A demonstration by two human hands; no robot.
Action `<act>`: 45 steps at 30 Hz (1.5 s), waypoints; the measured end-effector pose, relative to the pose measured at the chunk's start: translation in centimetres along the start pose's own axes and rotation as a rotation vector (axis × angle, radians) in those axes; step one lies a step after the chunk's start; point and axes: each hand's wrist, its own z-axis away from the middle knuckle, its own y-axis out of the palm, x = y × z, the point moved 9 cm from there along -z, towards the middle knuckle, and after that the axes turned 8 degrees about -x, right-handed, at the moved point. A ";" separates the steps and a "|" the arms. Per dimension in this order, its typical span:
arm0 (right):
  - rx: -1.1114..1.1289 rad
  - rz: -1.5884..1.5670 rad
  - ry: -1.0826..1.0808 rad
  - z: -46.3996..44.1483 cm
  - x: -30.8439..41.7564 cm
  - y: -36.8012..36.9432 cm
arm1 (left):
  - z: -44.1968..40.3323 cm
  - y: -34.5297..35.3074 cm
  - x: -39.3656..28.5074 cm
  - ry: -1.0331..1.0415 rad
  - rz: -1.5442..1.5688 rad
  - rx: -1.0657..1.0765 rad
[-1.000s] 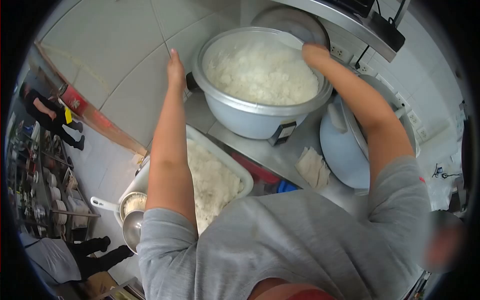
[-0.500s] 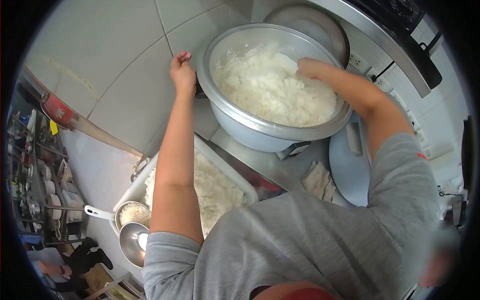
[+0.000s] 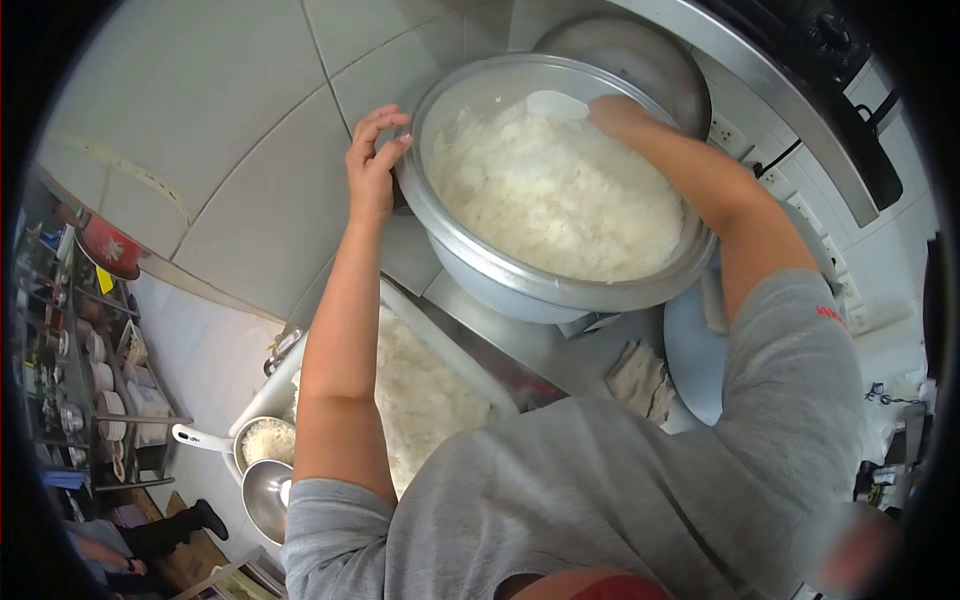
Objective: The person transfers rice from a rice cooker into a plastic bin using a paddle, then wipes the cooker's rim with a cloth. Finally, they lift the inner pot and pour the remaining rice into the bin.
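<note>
A wide metal pot (image 3: 470, 262) stands in front of me, heaped with cooked white rice (image 3: 560, 195). Inside it, near the far rim, my right hand (image 3: 615, 115) is closed around a white rice paddle (image 3: 556, 103); its handle is hidden in my grip. The visible part of the paddle lies at the back edge of the rice. At the pot's left rim is my left hand (image 3: 374, 165), fingers apart and curved, the fingertips at the metal. Below my left forearm, a white rectangular tub (image 3: 455, 350) holds more rice.
A white-handled pan (image 3: 205, 438) with rice and a metal bowl (image 3: 268, 500) sit at the tub's left end. A folded cloth (image 3: 640, 382) and a grey-blue lid (image 3: 690, 345) lie right of the pot. Another person's leg (image 3: 170, 535) shows at lower left.
My left hand has opened from a loose curl and come to the pot's rim. The right hand and paddle have shifted toward the far rim, and the pot looks more tilted.
</note>
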 end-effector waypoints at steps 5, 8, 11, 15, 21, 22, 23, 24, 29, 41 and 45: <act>0.101 -0.123 -0.226 -0.3 2.5 1.0 | 0.4 1.0 0.4 -0.241 0.145 -0.009; 0.330 -0.176 -0.144 1.5 3.3 2.1 | 0.0 0.1 2.0 -0.262 0.084 -0.065; 0.382 -0.047 -0.229 4.1 4.8 -0.9 | 0.2 0.5 1.8 -0.301 0.033 -0.069; 0.503 -0.065 -0.181 8.0 3.0 -4.7 | 0.4 0.7 1.5 -0.311 -0.018 -0.057; 0.310 0.061 0.044 10.1 -2.9 -9.3 | 0.1 0.5 1.7 -0.302 -0.016 -0.073; 0.154 0.164 0.038 9.8 -3.3 -10.5 | 0.1 0.5 1.5 -0.301 -0.030 -0.076; -0.003 0.270 0.028 9.8 -3.4 -11.8 | 0.1 0.4 1.3 -0.299 -0.043 -0.081; -0.019 0.349 0.025 10.1 -2.9 -12.2 | 0.2 0.4 1.1 -0.295 -0.054 -0.086; 0.511 1.018 -0.090 12.6 2.4 -11.2 | 0.1 0.2 1.0 -0.286 -0.101 -0.097; 0.318 0.786 -0.106 10.6 -1.9 -0.8 | -0.1 0.6 2.2 -0.280 -0.078 -0.055; 0.244 0.578 -0.028 12.0 -1.9 -2.6 | -0.6 0.1 3.1 -0.254 0.008 -0.109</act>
